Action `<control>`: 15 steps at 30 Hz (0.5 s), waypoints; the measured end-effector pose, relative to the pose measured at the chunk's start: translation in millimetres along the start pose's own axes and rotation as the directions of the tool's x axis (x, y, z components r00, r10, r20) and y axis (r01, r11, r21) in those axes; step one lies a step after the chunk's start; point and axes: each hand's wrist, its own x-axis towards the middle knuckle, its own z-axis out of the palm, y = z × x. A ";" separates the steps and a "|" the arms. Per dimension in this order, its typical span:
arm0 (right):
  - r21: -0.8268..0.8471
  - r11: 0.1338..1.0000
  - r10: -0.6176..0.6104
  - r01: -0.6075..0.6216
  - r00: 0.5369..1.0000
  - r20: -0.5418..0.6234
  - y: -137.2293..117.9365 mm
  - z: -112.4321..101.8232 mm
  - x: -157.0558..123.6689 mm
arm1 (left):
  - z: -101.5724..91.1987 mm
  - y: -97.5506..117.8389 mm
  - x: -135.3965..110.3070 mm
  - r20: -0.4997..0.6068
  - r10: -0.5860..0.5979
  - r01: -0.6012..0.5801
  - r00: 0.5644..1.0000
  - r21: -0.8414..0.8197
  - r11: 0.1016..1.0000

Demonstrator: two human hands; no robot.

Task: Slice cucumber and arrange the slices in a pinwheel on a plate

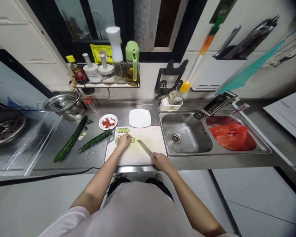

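On a white cutting board (144,158), my left hand (124,141) is closed with its fingertips at a cucumber slice (133,140). More slices lie partly hidden beneath and beside that hand. Behind it is an overlapping row of cucumber slices (122,130). My right hand (161,161) grips the handle of a kitchen knife (145,148), whose blade points away and leftward over the board, apart from the slices. A cut cucumber (95,141) lies left of the board, and a longer cucumber (71,140) lies farther left.
Behind the board are an empty white plate (139,118) and a plate of red pieces (108,122). To the right is a steel sink (187,131) with a red bag (230,135) in its second basin. A lidded pot (72,110) stands back left, below a condiment shelf (108,85).
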 end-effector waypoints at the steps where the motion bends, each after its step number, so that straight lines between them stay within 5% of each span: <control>1: -0.010 1.000 0.001 -0.001 1.000 -0.008 -3.6 -2.0 0.2 | 0.5 -0.3 -0.6 -0.003 0.011 -0.011 1.000 0.037 0.999; 15: -0.093 0.993 -0.075 0.076 0.997 0.013 -25.3 -11.5 9.9 | 2.9 -0.4 -2.2 -0.062 0.041 -0.031 0.997 0.162 0.986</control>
